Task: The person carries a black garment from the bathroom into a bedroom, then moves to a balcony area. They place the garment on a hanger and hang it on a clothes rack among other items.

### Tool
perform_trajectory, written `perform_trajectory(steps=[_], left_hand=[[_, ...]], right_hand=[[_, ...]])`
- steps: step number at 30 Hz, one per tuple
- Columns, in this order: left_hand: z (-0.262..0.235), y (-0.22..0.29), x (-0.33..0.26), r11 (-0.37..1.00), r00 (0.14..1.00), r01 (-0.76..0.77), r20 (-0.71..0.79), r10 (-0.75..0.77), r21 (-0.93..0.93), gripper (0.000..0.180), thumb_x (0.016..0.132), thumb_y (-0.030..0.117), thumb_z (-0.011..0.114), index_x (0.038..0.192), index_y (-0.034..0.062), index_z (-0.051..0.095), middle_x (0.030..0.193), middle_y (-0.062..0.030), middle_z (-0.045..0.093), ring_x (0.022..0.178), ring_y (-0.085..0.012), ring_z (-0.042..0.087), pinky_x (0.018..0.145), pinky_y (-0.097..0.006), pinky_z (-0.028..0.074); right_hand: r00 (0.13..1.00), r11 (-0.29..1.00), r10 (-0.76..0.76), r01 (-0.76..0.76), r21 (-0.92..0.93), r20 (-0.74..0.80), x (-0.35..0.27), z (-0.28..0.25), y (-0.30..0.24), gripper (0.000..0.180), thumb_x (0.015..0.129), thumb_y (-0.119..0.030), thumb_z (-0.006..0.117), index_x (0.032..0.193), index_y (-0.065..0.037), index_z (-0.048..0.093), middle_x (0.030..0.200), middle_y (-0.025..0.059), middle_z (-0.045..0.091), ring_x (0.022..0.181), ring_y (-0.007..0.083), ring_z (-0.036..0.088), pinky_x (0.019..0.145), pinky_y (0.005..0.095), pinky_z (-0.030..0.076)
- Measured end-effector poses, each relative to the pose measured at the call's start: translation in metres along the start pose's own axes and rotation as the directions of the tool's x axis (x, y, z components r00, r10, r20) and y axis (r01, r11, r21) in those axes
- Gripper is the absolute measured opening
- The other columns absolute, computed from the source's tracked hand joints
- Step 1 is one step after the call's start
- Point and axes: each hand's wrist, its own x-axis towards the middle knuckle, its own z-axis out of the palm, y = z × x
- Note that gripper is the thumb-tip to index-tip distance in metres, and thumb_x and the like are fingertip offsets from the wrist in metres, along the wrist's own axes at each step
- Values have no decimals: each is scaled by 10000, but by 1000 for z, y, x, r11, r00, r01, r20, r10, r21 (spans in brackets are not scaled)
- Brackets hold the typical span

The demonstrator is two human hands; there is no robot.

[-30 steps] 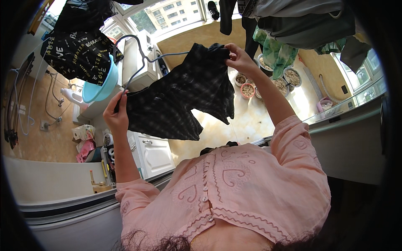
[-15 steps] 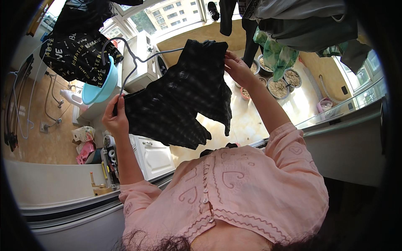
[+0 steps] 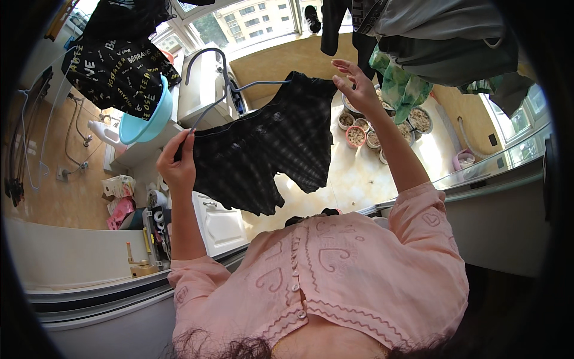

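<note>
Black cloth shorts [image 3: 257, 149] with faint grey bands are suspended above the floor [image 3: 353, 179], in front of the person and between the two hands. A blue-grey hanger [image 3: 226, 81] enters the garment at the waistband.

Arm position: both forearms extend forward from the rolled sleeves of a pink shirt [image 3: 359, 269]. The left forearm stands almost vertical in the view; the right forearm leans inward, toward the upper left.

Left hand [image 3: 177, 158]: closed, with thumb and fingers pinching the left waistband corner together with the lower end of the hanger. Right hand [image 3: 360, 90]: open, fingers extended and spread, located just beside the right waistband corner. Whether its thumb touches the cloth cannot be determined.

Orientation: the waistband forms the long axis, running left to right and inclined, right end higher. Both leg openings face down, toward the shirt. The hanger hook points up and curves to the left.

Adjacent items, left side: a light-blue basin [image 3: 146, 119], partly covered by a hanging black printed garment [image 3: 119, 78]; a white bottle [image 3: 107, 134] just beside the basin; a white cabinet door [image 3: 221, 224] below the shorts' left leg.

Adjacent items, right side: round pots [image 3: 354, 136] of pale crumbly material on the floor, and a green patterned cloth [image 3: 403, 87] hanging beyond the right wrist.
</note>
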Motion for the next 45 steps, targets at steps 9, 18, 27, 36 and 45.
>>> perform_trajectory(steps=[9,18,27,36,45], left_hand=[[24,12,21,997,985,-76,155,75,1,223,767,88,687,989,71,661,773,-59,647,657,-118,593,604,-228,459],[-7,-14,34,995,964,-58,264,34,84,392,947,329,406,1216,67,516,1022,-80,615,965,-216,534,843,-303,406],[-14,-74,15,820,894,442,247,-373,-365,186,885,140,544,1015,19,602,820,-3,615,730,-51,551,661,-223,484],[-1,-93,24,767,883,449,361,-300,-459,162,807,144,668,908,23,630,779,11,622,709,-35,548,658,-184,442],[6,-96,23,764,882,451,358,-305,-462,185,823,136,647,948,3,614,801,0,621,710,-51,548,673,-193,437]], right_hand=[[928,917,-364,373,-144,84,5,41,-65,110,835,-127,583,821,-18,578,741,127,588,676,316,573,581,335,450],[917,890,-389,348,-295,-92,17,30,-88,71,825,-85,595,832,-14,598,757,108,614,655,262,599,575,275,450],[906,878,-393,319,-357,-156,19,10,-93,64,846,-69,575,858,-19,613,751,92,622,623,169,594,551,244,426],[873,866,-408,278,-416,-267,14,3,-106,74,849,-87,570,850,-56,637,741,69,632,610,141,582,566,239,421],[889,882,-350,207,-424,-296,0,2,-115,70,843,-80,584,854,-33,635,763,58,645,676,143,618,610,238,444]])
